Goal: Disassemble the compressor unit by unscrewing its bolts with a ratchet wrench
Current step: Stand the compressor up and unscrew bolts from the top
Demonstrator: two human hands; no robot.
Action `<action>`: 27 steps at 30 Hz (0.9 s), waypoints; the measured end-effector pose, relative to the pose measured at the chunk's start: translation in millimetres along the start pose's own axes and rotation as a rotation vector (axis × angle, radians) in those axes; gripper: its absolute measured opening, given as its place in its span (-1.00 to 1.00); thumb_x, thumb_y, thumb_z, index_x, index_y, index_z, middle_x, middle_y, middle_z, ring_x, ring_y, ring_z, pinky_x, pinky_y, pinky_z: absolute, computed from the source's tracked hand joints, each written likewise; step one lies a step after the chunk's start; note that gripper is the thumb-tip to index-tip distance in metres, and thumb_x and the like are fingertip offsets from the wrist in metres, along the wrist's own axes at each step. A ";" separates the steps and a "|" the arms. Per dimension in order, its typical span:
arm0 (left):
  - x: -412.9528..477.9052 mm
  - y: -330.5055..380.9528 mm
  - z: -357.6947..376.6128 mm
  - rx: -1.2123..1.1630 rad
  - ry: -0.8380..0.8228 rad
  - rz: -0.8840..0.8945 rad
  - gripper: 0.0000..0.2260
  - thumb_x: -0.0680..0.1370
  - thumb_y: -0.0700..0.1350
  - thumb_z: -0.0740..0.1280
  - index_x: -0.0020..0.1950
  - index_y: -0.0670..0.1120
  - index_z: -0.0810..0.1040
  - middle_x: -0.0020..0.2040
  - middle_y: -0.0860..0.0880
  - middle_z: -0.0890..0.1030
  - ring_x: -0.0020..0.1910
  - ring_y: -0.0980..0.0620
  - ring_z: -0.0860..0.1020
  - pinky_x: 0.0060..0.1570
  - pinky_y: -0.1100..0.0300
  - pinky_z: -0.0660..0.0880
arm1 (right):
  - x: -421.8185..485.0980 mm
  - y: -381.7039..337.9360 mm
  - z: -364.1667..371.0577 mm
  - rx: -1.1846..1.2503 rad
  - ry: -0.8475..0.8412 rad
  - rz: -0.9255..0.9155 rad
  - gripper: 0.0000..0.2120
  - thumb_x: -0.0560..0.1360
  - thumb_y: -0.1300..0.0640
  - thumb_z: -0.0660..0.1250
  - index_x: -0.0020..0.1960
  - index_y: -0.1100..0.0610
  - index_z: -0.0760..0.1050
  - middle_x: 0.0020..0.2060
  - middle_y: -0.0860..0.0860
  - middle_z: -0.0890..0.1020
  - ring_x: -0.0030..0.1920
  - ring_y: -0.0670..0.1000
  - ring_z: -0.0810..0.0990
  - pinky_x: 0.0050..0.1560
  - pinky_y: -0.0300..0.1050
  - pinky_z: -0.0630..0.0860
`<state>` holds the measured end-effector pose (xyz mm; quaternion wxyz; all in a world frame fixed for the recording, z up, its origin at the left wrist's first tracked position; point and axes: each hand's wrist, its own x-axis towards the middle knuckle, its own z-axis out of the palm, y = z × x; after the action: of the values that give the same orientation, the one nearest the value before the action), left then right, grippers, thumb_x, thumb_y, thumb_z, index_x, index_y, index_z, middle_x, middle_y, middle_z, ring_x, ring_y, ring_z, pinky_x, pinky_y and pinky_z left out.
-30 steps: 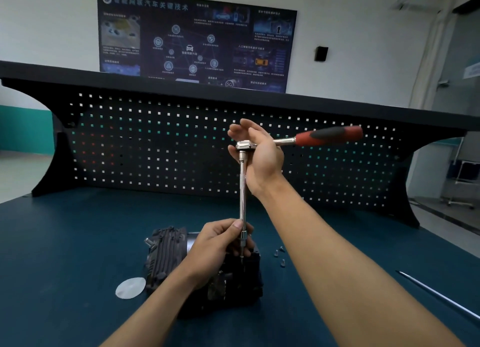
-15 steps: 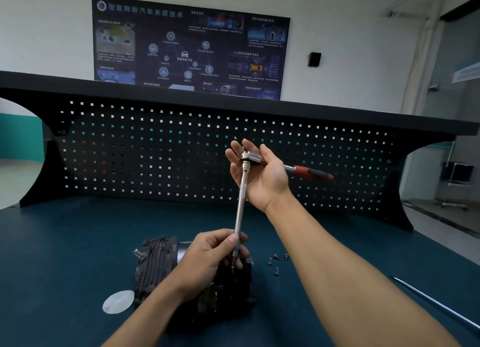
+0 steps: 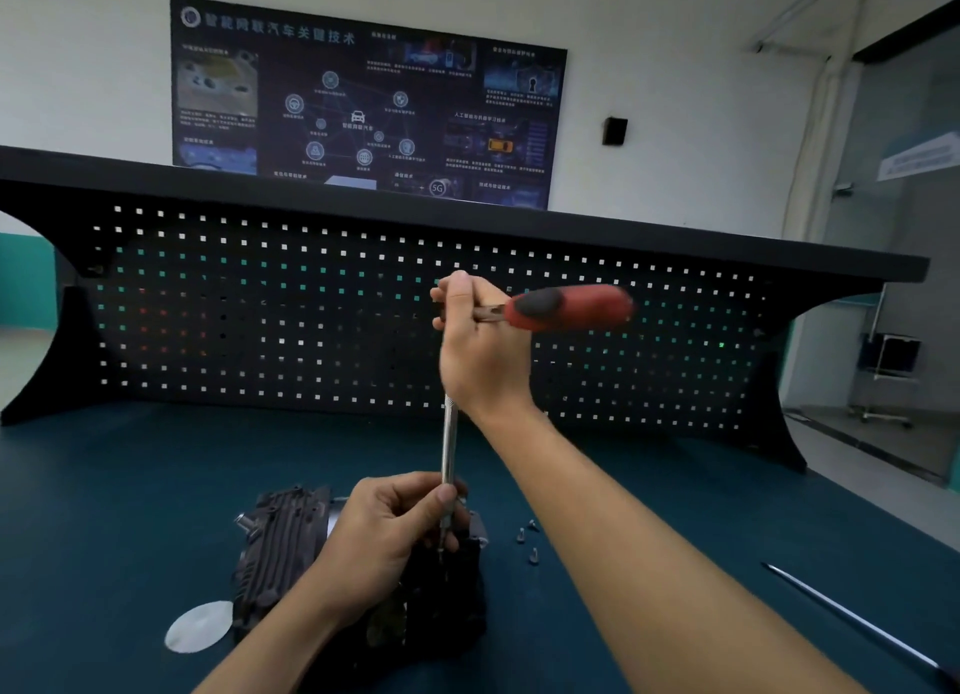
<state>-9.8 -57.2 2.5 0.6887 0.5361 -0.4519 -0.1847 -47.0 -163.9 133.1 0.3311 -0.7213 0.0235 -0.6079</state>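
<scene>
The dark ribbed compressor unit [image 3: 280, 558] lies on the blue bench in the lower middle of the view. A ratchet wrench with a red and black handle [image 3: 566, 306] stands over it on a long steel extension bar [image 3: 448, 444]. My right hand [image 3: 478, 350] grips the wrench at its head, the handle sticking out to the right and blurred. My left hand [image 3: 387, 537] pinches the bottom of the extension where it meets the unit. The socket and the bolt under it are hidden by my fingers.
Three loose bolts [image 3: 527, 537] lie on the bench just right of the unit. A white disc [image 3: 197, 626] lies at its left. A thin steel rod [image 3: 852, 626] lies at the right. A black pegboard [image 3: 311, 319] closes off the back of the bench.
My right hand has closed round the wrench head and swung the handle back out to the right. The extension stands more upright. My left hand stays at the bar's foot.
</scene>
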 end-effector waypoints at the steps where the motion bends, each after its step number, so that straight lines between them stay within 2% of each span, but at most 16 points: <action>1: -0.5 0.3 -0.2 -0.001 0.003 0.005 -0.75 0.49 -0.04 0.38 0.01 -0.19 0.69 -0.18 -0.21 0.69 -0.31 -0.08 0.61 -0.28 0.20 0.53 | -2.1 -1.9 0.7 -0.080 0.007 -0.071 -0.65 0.69 0.06 0.14 -0.14 0.17 0.57 -0.36 -0.01 0.59 -0.30 -0.05 0.60 -0.21 -0.07 0.58; 3: -0.9 0.6 -0.2 0.010 0.007 0.015 -0.76 0.48 -0.04 0.39 0.00 -0.17 0.70 -0.17 -0.21 0.69 -0.30 -0.08 0.63 -0.27 0.20 0.53 | -5.4 -9.2 1.4 -0.167 0.014 -0.166 -0.71 0.68 0.08 0.15 -0.11 0.14 0.56 -0.37 -0.05 0.56 -0.33 -0.05 0.56 -0.23 0.02 0.56; 7: -0.4 -0.4 0.3 0.041 0.042 0.002 -0.76 0.46 -0.01 0.41 0.00 -0.13 0.72 -0.16 -0.18 0.71 -0.29 -0.09 0.64 -0.24 0.17 0.57 | -7.5 -21.1 5.4 -0.428 0.087 -0.376 -0.81 0.61 0.23 0.23 0.11 0.21 0.61 -0.12 0.06 0.68 -0.13 0.12 0.62 -0.12 0.05 0.53; 9: -0.6 -1.2 1.0 0.048 0.050 0.005 -0.75 0.45 -0.01 0.42 0.01 -0.13 0.72 -0.15 -0.17 0.72 -0.28 -0.10 0.65 -0.23 0.18 0.59 | -7.8 -24.1 9.3 -0.532 0.050 -0.407 -0.73 0.55 0.31 0.25 0.20 0.22 0.60 0.01 0.06 0.69 -0.02 0.13 0.61 -0.06 0.07 0.48; 11: -1.0 -0.9 1.5 0.037 0.059 0.001 -0.75 0.44 -0.02 0.43 0.02 -0.14 0.72 -0.14 -0.17 0.72 -0.28 -0.10 0.65 -0.23 0.19 0.59 | -8.0 -25.5 11.8 -0.510 -0.005 -0.380 -0.69 0.53 0.33 0.23 0.22 0.20 0.59 0.08 0.05 0.68 0.05 0.11 0.59 0.01 0.10 0.49; 15: -0.1 1.5 1.0 0.005 0.046 -0.038 -0.73 0.41 -0.02 0.44 0.01 -0.15 0.71 -0.15 -0.18 0.72 -0.30 -0.05 0.64 -0.27 0.23 0.56 | -6.2 -23.3 9.8 -0.181 -0.057 -0.170 -0.74 0.55 0.32 0.22 0.13 0.21 0.63 0.00 0.04 0.68 0.01 0.03 0.60 0.02 0.01 0.55; 18: -0.3 3.0 -0.4 0.024 -0.015 -0.050 -0.71 0.45 0.02 0.40 0.04 -0.14 0.68 -0.14 -0.18 0.71 -0.27 -0.04 0.64 -0.23 0.22 0.56 | -3.6 -19.1 4.7 0.234 -0.079 0.101 -0.80 0.56 0.31 0.26 0.02 0.15 0.64 -0.16 -0.11 0.66 -0.17 -0.18 0.58 -0.10 -0.26 0.51; 20: -0.9 3.6 -1.4 0.013 -0.055 -0.058 -0.71 0.50 0.01 0.35 0.08 -0.16 0.65 -0.12 -0.19 0.70 -0.24 -0.05 0.64 -0.19 0.21 0.55 | -1.4 -16.3 1.1 0.445 -0.122 0.275 -0.78 0.62 0.29 0.23 0.04 0.14 0.64 -0.12 -0.12 0.68 -0.16 -0.25 0.59 -0.14 -0.31 0.50; 23: -0.6 4.1 -1.6 -0.032 -0.095 -0.090 -0.69 0.56 -0.01 0.26 0.14 -0.19 0.62 -0.09 -0.20 0.69 -0.21 -0.06 0.62 -0.17 0.18 0.54 | 2.8 -11.2 -6.5 0.793 -0.174 0.482 -0.74 0.66 0.24 0.15 0.07 0.08 0.62 0.01 -0.03 0.71 0.08 -0.07 0.63 -0.04 -0.13 0.55; 27: -0.3 6.2 -1.0 -0.077 -0.141 -0.111 -0.65 0.57 -0.01 0.22 0.20 -0.22 0.59 -0.06 -0.21 0.69 -0.22 -0.04 0.60 -0.21 0.22 0.51 | 5.1 -3.1 -21.4 1.183 -0.228 0.699 -0.71 0.67 0.09 0.11 0.13 0.12 0.60 0.09 0.03 0.70 0.15 0.09 0.67 -0.08 -0.09 0.58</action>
<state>-10.5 -54.2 8.0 0.6640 0.5193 -0.4612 -0.2770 -65.9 -173.3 140.0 0.8451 -0.4293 -0.1157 -0.2966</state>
